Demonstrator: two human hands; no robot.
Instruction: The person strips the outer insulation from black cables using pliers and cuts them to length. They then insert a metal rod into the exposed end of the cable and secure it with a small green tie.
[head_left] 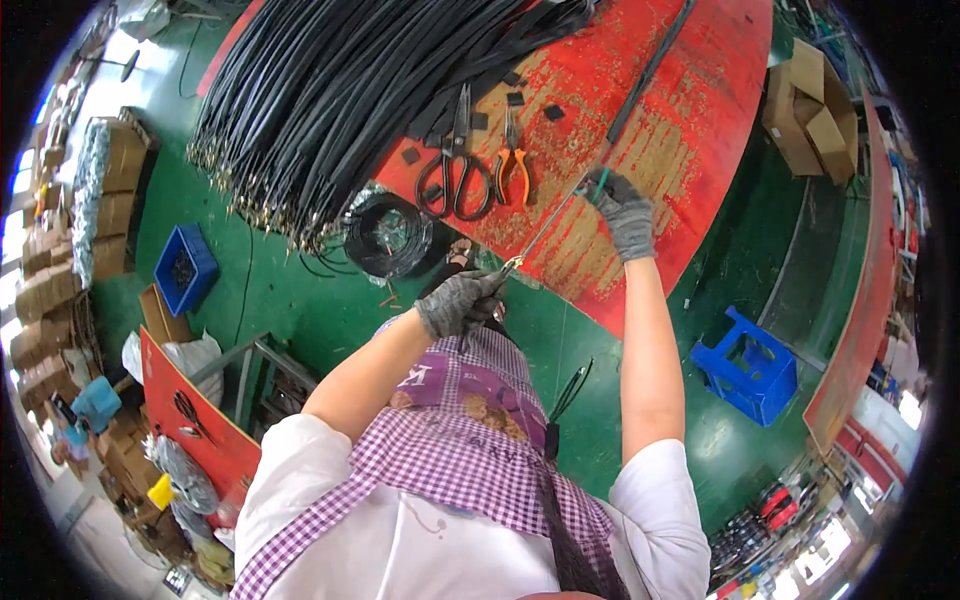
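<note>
My left hand [460, 303], in a grey glove, is closed around the end of a thin cable [548, 224], near a small brass-coloured fitting [513, 263]. Above the table's front corner, the cable stretches up and right to my right hand [622, 215]. That hand, also gloved, pinches it beside a small green piece [601, 184] whose kind I cannot make out. Beyond it, a black sleeve [648, 82] lies along the red worn table [690, 190]. Left of my right hand rest orange-handled pliers [513, 172] and black scissors [459, 165].
A thick bundle of black sleeved cables [350, 90], with metal ends, hangs over the table's left edge. Small black squares [554, 113] lie around the tools. A coil of black cable [388, 235], a blue bin [186, 268], a blue stool [748, 367] and cardboard boxes [812, 115] surround the table.
</note>
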